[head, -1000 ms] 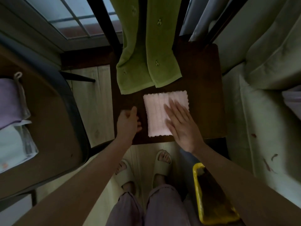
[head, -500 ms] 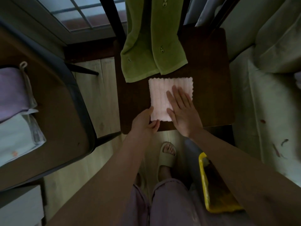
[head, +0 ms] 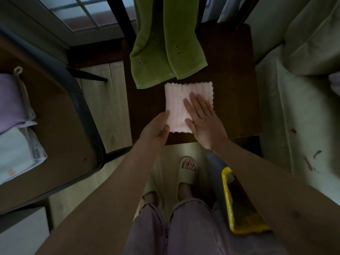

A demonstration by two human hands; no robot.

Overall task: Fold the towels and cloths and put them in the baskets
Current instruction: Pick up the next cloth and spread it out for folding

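Nearest, legs in lilac trousers and pale slippers on a plank floor. Just right of the feet, a yellow basket on the floor, partly hidden by the right forearm. Further out, a dark wooden seat bearing a pink cloth, folded to a small rectangle near the front edge. Right hand flat on the cloth's right half, fingers straight and slightly spread, pressing down. Left hand at the cloth's near left corner, fingers curled, thumb on top of the corner, pinching it. Beyond the cloth, a green towel draped down from the chair back, its lower hem just touching the cloth's far edge. Far left, a lilac towel and a white cloth on a brown table. Right, a pale sofa.
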